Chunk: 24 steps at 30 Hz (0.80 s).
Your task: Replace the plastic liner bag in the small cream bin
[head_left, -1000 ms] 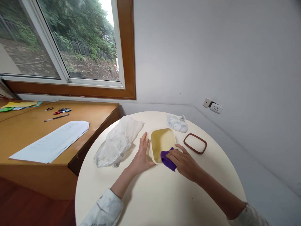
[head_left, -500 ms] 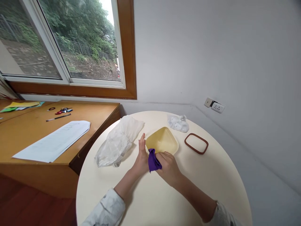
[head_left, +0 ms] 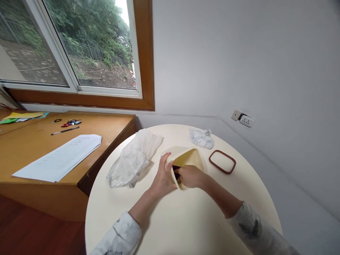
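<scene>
A pale yellow plastic container is tilted on the round table, its opening turned partly towards me. My left hand grips its left side, thumb at the rim and fingers along the outer wall. My right hand reaches into the opening, with its fingers closed on a purple cloth. The cloth presses against the inner left wall and looks dark in the shade; part of it is hidden by the right hand. To the right lies a brown rounded-rectangle ring, flat on the table.
A crumpled clear plastic bag lies left of the container on the white table. Behind, near the wall, rests a smaller knotted bag. A wooden desk at left holds papers, a pen and keys.
The container has tipped over towards the right. My left hand has closed on its side, and my right hand has carried the purple cloth from the near rim to the inside.
</scene>
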### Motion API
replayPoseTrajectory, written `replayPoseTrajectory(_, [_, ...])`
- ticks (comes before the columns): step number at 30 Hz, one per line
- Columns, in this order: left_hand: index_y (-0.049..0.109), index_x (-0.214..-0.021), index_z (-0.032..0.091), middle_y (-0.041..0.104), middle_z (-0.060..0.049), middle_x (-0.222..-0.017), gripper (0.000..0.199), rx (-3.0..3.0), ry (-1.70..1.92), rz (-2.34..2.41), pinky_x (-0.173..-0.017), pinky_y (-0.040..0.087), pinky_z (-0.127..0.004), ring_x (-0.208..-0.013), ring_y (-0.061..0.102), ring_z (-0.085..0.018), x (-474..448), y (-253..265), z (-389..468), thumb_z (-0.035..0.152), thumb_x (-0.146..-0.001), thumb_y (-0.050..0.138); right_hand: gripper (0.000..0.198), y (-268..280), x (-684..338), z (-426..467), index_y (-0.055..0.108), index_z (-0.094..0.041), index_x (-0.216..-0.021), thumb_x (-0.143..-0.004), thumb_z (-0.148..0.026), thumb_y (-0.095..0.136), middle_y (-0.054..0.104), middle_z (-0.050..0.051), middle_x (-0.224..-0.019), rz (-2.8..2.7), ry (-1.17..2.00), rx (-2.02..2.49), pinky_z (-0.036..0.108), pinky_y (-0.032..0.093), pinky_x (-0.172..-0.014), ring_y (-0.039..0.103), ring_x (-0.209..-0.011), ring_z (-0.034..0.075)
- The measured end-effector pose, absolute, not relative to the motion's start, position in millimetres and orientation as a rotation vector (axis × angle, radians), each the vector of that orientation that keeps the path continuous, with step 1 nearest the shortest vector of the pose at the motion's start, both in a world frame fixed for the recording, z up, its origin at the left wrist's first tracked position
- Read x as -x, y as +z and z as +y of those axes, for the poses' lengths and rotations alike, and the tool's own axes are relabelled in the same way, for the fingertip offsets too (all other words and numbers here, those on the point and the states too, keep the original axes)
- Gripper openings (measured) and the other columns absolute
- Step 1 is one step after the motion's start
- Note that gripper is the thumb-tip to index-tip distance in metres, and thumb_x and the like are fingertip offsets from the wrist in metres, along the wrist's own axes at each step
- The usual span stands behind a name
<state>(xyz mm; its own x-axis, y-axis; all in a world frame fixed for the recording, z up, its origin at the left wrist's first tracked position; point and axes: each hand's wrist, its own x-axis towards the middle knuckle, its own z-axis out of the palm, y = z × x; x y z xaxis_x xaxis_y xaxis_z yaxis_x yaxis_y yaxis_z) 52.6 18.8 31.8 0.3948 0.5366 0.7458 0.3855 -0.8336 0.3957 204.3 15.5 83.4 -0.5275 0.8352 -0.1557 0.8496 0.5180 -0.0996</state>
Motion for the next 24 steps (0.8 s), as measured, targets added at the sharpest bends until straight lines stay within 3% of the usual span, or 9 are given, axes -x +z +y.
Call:
replayPoseTrajectory(3, [-0.009, -0.136, 0.042, 0.011, -0.014, -0.141, 0.121, -2.514, 1.404, 0.845, -0.098, 0.024, -0.06, -0.131, 0.015, -0.037, -52, 31, 18, 0.026, -0.054, 0.08, 0.019, 74, -193, 38, 0.063, -0.023, -0.089, -0.075, -0.019, 0.052, 0.069, 0.003, -0.083, 2.622, -0.228, -1.462, 0.024, 0.04, -0.054, 0.063, -0.068, 0.016])
replayPoseTrajectory(8, [-0.007, -0.135, 0.045, 0.013, -0.012, -0.141, 0.119, -2.577, 1.409, 0.869, -0.097, 0.023, -0.06, -0.131, 0.017, -0.035, -52, 27, 19, 0.018, -0.056, 0.078, 0.024, 68, -176, 47, 0.065, -0.016, -0.09, -0.066, -0.02, 0.063, 0.068, 0.013, -0.094, 2.508, -0.083, -1.576, 0.036, 0.045, -0.071, 0.062, -0.089, 0.028])
replayPoseTrajectory(13, [-0.007, -0.136, 0.042, 0.012, -0.013, -0.142, 0.119, -2.519, 1.422, 0.895, -0.096, 0.028, -0.058, -0.131, 0.019, -0.036, -51, 29, 21, 0.026, -0.056, 0.079, 0.011, 83, -189, 22, 0.065, -0.014, -0.077, -0.068, -0.014, 0.057, 0.068, 0.013, -0.078, 2.452, 0.011, -1.7, 0.034, 0.044, -0.065, 0.064, -0.077, 0.025])
replayPoseTrajectory(17, [-0.005, -0.136, 0.043, 0.014, -0.01, -0.142, 0.115, -2.438, 1.427, 0.925, -0.097, 0.031, -0.055, -0.129, 0.021, -0.037, -52, 33, 23, 0.031, -0.057, 0.078, 0.016, 98, -217, -1, 0.064, -0.017, -0.071, -0.072, -0.012, 0.049, 0.068, 0.009, -0.072, 2.493, 0.047, -1.762, 0.029, 0.042, -0.062, 0.063, -0.067, 0.019])
replayPoseTrajectory(20, [-0.003, -0.136, 0.04, 0.015, -0.009, -0.142, 0.114, -2.36, 1.442, 0.953, -0.1, 0.029, -0.055, -0.129, 0.021, -0.038, -52, 34, 23, 0.033, -0.057, 0.077, 0.023, 98, -233, -17, 0.065, -0.019, -0.075, -0.075, -0.01, 0.043, 0.069, 0.006, -0.076, 2.699, 0.037, -1.849, 0.032, 0.042, -0.076, 0.063, -0.077, 0.019])
replayPoseTrajectory(24, [0.0, -0.138, 0.035, 0.017, -0.009, -0.142, 0.116, -2.221, 1.465, 1.051, -0.101, 0.027, -0.058, -0.127, 0.022, -0.041, -54, 32, 19, 0.036, -0.053, 0.078, 0.029, 95, -230, -42, 0.063, -0.021, -0.089, -0.077, -0.008, 0.04, 0.068, 0.004, -0.09, 3.126, -0.178, -1.915, 0.039, 0.03, -0.098, 0.056, -0.099, 0.019])
